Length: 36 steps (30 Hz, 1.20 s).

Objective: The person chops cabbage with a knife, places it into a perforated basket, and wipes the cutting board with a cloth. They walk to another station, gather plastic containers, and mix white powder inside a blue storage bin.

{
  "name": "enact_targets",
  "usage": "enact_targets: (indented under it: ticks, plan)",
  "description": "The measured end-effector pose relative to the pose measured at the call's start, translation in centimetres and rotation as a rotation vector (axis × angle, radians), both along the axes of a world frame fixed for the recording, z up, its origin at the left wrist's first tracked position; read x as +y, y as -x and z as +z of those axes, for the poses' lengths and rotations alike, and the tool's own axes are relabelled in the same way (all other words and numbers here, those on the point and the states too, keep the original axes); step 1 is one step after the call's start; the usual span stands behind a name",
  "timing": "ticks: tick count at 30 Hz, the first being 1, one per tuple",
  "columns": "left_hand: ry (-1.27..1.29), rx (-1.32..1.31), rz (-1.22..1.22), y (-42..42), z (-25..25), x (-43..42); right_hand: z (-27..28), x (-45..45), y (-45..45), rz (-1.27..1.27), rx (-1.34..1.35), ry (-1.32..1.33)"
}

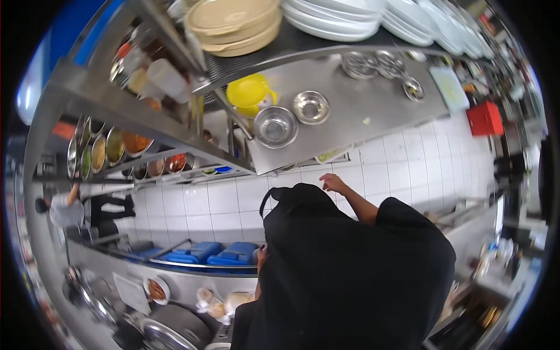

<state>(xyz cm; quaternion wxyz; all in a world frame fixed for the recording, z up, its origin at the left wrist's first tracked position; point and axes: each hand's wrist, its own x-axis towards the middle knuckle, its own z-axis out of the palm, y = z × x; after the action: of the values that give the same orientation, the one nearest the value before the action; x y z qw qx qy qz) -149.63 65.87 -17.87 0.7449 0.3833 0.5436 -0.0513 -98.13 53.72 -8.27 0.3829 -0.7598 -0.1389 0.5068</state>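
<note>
Near the middle of the frame, the right hand [333,182] hangs over the white tiled floor [219,201], its fingers loosely bent and apart with nothing visible between them. Up and to the left of those fingers, well apart from them, a larger stainless-steel mixing bowl [275,127] sits on the steel counter [373,96], just beside a smaller steel bowl [311,108] and a yellow plastic bowl [251,92]. Lower down, the left hand [262,256] is partly hidden by the black clothing [350,274]; whether its fingers grip anything cannot be told. Just left of them is a blue bin [233,254] behind a metal rail [198,266]; contact with either is unclear.
</note>
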Motion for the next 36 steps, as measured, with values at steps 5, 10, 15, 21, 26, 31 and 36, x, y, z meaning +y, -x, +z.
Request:
enact_targets:
  ticks: [5,10,15,21,26,31,36]
  plan:
    - [0.015,0.072,0.154,-2.6,1.1,8.0,-8.1,-16.8,6.4,0.158,-0.275,0.219]
    - [-0.269,0.071,-0.050,-6.6,-1.3,15.2,-2.8,-24.0,13.1,-0.081,0.009,0.599]
    - [-0.151,0.052,-0.290,-14.9,1.7,15.0,0.4,-24.4,16.5,-0.550,-0.032,0.488]
    - [-0.360,-0.151,-0.795,-32.3,3.5,7.0,-5.0,-28.3,14.8,-0.738,-0.358,0.454]
    - [-0.731,-0.529,-0.889,-50.2,7.2,-3.5,-4.2,-35.2,11.4,-1.030,-0.227,0.464]
    - [-1.187,-0.419,-0.668,-65.1,10.5,-9.4,-15.1,-47.1,8.8,-1.038,-0.259,0.287]
    - [-1.531,-0.099,-0.730,-72.5,12.2,-13.2,-9.4,-53.0,3.1,-1.255,-0.018,0.183]
